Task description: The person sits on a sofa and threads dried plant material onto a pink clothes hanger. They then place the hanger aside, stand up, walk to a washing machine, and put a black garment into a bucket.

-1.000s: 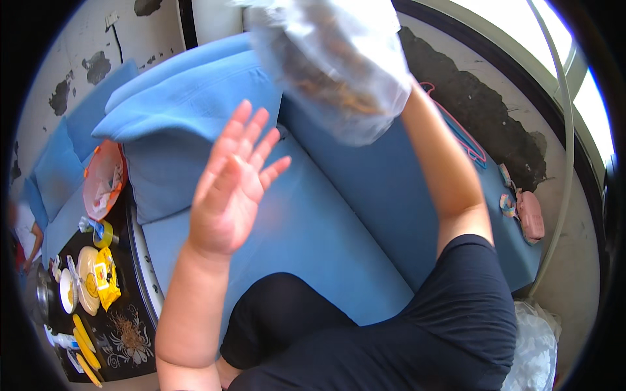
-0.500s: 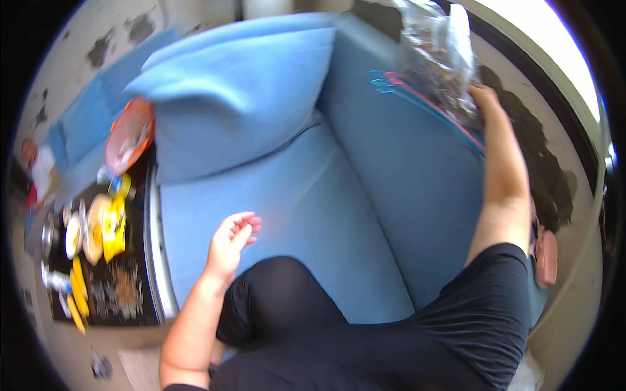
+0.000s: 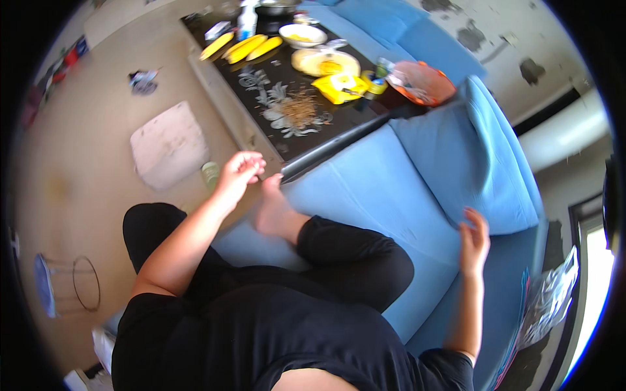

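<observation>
My left hand [image 3: 242,171] is held above my bare foot, beside the near edge of the black table [image 3: 225,107]. Its fingers are curled in toward the thumb; a tiny dark bit shows at the fingertips, too small to name. Over the blue sofa [image 3: 365,186] my right hand [image 3: 475,242] is raised and empty, its fingers somewhat apart, near the blue cushion [image 3: 450,156]. A clear plastic bag [image 3: 551,300] sits at the sofa's right side, away from the right hand. Thin blue and pink hangers [image 3: 521,313] lie next to it.
On the table are a pile of thin brown sticks [image 3: 300,112], a yellow packet [image 3: 340,86], bananas [image 3: 244,49], a white bowl [image 3: 303,36] and an orange-rimmed basket [image 3: 424,83]. A pale mat [image 3: 169,144], a greenish bottle [image 3: 210,174] and a stool [image 3: 45,285] are on the floor.
My right hand has let go of the plastic bag and come back over the sofa. The view has swung left toward the table and floor. My left hand remains curled.
</observation>
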Action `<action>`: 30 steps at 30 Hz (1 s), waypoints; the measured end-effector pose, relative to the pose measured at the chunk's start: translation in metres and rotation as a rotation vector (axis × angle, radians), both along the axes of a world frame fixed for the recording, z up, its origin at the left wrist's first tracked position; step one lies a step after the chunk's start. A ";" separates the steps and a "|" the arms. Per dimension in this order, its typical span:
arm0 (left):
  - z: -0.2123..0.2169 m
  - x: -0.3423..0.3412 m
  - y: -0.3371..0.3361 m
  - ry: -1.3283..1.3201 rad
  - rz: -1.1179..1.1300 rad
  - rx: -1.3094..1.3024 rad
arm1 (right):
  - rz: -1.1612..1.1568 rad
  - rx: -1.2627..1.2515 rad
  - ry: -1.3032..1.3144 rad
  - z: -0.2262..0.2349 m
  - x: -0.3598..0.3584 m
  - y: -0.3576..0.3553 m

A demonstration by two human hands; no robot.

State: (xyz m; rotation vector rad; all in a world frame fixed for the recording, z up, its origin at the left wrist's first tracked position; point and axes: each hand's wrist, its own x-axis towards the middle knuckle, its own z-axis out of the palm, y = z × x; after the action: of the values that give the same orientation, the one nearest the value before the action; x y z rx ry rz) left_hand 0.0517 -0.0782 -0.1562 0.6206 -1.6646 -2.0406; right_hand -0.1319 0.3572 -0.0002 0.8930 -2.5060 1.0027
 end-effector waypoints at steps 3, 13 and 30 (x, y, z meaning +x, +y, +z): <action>-0.007 0.060 -0.054 0.130 0.206 0.087 | 0.163 -0.242 -0.629 -0.023 0.023 -0.102; -0.092 0.113 -0.144 0.354 0.531 0.725 | 0.598 0.215 -0.596 -0.028 0.141 -0.340; -0.105 0.126 -0.145 0.079 0.105 0.200 | 0.567 0.113 -0.613 -0.045 0.117 -0.473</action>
State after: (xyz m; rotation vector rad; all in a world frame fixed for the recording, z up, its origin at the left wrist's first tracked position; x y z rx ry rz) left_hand 0.1774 -0.2229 -0.2614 0.6684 -1.3653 -2.1423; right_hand -0.0145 -0.1154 -0.0449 1.5924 -2.8810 1.5044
